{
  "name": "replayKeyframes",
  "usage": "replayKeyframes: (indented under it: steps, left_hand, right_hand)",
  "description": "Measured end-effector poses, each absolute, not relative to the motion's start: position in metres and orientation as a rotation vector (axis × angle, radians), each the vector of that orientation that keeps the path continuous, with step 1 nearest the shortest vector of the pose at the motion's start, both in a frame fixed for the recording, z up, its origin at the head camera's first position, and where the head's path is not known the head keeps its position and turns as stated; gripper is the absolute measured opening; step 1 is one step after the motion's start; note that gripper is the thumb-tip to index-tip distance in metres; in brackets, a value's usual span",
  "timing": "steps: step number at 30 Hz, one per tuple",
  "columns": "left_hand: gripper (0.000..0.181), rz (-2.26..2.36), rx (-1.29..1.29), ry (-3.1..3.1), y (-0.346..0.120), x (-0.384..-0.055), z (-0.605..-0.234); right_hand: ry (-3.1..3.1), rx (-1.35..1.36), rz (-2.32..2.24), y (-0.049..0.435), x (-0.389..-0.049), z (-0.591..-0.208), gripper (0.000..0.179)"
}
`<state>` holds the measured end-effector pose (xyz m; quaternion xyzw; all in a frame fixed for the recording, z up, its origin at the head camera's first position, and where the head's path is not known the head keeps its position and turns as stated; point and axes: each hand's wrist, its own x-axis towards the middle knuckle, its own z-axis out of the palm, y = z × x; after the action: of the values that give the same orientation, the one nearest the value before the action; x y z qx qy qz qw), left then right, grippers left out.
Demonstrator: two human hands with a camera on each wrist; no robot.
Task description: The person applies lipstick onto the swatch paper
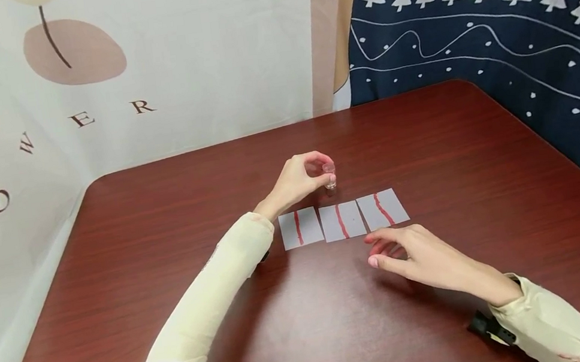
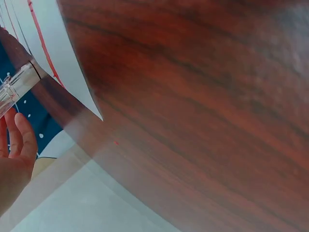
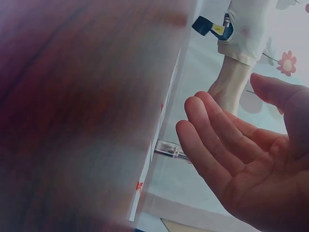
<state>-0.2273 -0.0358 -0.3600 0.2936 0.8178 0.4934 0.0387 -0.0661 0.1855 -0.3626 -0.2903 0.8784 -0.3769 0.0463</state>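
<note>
My left hand [image 1: 298,180] pinches a small clear bottle [image 1: 331,184] by its upper part between thumb and fingers. The bottle stands upright on the table, just behind a row of paper cards. In the left wrist view, the clear bottle [image 2: 19,86] appears at the left edge beside the fingers [image 2: 26,135]. Three white cards lie side by side: left [image 1: 289,232], middle [image 1: 331,224] and right [image 1: 371,214], each with a red line down it. Nearer me, my right hand [image 1: 421,255] hovers by the right card, fingers loosely bent and holding nothing.
The reddish-brown wooden table [image 1: 164,220] reaches back to a white printed curtain [image 1: 214,51]. On the right hangs a dark blue cloth [image 1: 447,47] with white trees. A black wrist strap [image 1: 490,328] shows at my right sleeve.
</note>
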Motion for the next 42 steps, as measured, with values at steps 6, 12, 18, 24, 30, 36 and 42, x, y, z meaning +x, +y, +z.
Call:
replayKeyframes:
  steps: [6, 12, 18, 24, 30, 36, 42]
  left_hand:
    - [0.019, 1.499, 0.833, 2.619, -0.06, -0.228, -0.348]
    - [0.018, 1.473, 0.804, 2.638, -0.07, -0.228, -0.345]
    - [0.019, 1.45, 0.789, 2.639, -0.059, -0.229, -0.348]
    - [0.018, 1.425, 0.767, 2.656, -0.047, -0.227, -0.352]
    - [0.018, 1.369, 0.777, 2.686, -0.036, -0.228, -0.354]
    - [0.018, 1.361, 0.763, 2.661, -0.026, -0.23, -0.359]
    - [0.018, 1.34, 0.753, 2.654, -0.019, -0.23, -0.365]
  right_hand:
    - [2.644, -0.966, -1.14, 0.169, -0.078, -0.355, 0.04]
    - [2.609, -1.002, -1.14, 0.163, -0.083, -0.351, 0.038]
    - [2.636, -0.963, -1.13, 0.169, -0.079, -0.352, 0.038]
    - [2.643, -0.935, -1.13, 0.176, -0.074, -0.355, 0.038]
    - [2.645, -0.894, -1.12, 0.181, -0.073, -0.357, 0.04]
    - [2.666, -0.875, -1.12, 0.187, -0.07, -0.358, 0.028]
    - [2.676, -0.89, -1.111, 0.192, -0.07, -0.361, 0.024]
